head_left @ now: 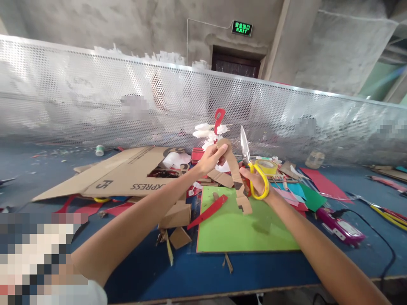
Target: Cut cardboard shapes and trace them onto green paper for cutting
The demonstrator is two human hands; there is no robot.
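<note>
My left hand (213, 160) is closed on the upper end of a long brown cardboard strip (234, 167). The strip curves at its top and hangs down, with a wider notched lower end (244, 205) over a green board (241, 239). Scissors (244, 146) with yellow handles are in my right hand (257, 181), its fingers partly hidden by the handle loops. Their blades point upward, just right of the strip, and look closed. Beneath the hands, a curved red paper strip (208, 212) lies partly on the green board. Beyond my left hand stands a red cut-out (218, 120) with white puffy pieces (203, 133).
A large cardboard sheet (127, 173) and cardboard scraps (174, 215) lie left. To the right are yellow tape (266, 167), red paper (324, 182), green paper (313, 198) and a purple device (341, 226) with a black cable. A perforated metal screen (178, 97) runs behind.
</note>
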